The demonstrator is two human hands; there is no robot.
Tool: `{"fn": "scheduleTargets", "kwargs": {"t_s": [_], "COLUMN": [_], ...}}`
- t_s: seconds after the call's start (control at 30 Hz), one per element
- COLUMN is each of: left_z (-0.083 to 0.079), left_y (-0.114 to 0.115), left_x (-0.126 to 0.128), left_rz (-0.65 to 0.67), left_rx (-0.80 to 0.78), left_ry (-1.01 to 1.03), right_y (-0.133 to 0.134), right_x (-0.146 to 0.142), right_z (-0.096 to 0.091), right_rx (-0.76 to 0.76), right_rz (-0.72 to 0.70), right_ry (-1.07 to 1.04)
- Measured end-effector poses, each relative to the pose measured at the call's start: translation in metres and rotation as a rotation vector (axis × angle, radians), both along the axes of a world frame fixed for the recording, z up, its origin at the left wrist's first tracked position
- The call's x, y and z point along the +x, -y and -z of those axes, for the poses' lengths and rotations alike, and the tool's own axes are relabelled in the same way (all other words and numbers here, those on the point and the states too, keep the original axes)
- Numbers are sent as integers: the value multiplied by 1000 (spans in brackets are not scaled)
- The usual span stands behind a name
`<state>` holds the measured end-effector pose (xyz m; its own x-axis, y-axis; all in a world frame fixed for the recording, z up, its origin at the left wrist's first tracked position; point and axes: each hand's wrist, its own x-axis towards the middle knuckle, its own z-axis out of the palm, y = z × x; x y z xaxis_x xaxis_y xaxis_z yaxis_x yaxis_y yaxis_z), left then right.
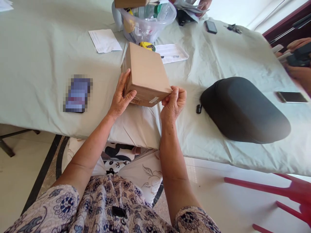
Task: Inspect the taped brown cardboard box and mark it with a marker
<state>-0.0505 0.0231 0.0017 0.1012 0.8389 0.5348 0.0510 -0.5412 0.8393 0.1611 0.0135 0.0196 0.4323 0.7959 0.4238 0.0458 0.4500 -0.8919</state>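
Note:
A brown cardboard box [145, 72] rests tilted near the front of the cloth-covered table [48, 64]. My left hand [120, 97] grips the box's near left corner, fingers up its side and thumb on the front face. At the box's near right corner, my right hand [173, 103] pinches the edge with curled fingers. A small pale label sits on the box's front face between both hands.
A black padded case [243, 110] lies to the right, a small black object [199, 108] beside it. Behind the box stand a clear plastic tub [145, 22], papers [105, 40], a pen and a yellow tape measure. Phones lie left and right. Another person's hand [300, 64] is at the right edge; a red chair [279, 194] stands below.

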Motion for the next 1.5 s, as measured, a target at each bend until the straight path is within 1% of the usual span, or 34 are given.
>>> {"fn": "scheduleTargets", "kwargs": {"t_s": [0.07,0.17,0.3,0.43,0.57,0.67,0.87,1.0,1.1,1.23,1.37,1.5], "left_z": [0,0,0,-1,0,0,-2,5,9,9,8,8], "left_y": [0,-1,0,4,4,4,6,-1,-8,-12,-10,-9], "left_x": [0,-1,1,3,4,4,7,3,-4,-8,-6,-4], "left_rz": [-27,-39,-28,-57,-81,-91,-158,-190,-199,-220,-225,-219], "left_rx": [41,67,63,34,2,-6,-21,-14,4,34,-22,-8], "left_ry": [-23,-18,-47,-104,-126,-127,-102,-33,16,48,83,56], "right_y": [-3,-6,-7,-8,-10,-12,-12,-9,-6,-2,-1,-3], "right_x": [4,11,14,15,16,16,14,8,4,1,0,-2], "right_z": [4,8,12,15,21,23,20,16,11,6,6,9], "right_rx": [42,83,75,50,90,74,27,-60,-98,-107,-97,-90], "right_rz": [-15,-77,-138,-188,-180,-181,-204,-200,-214,-279,-358,-360], "right_ry": [70,152,141,118,128,151,125,148,188,247,269,243]}}
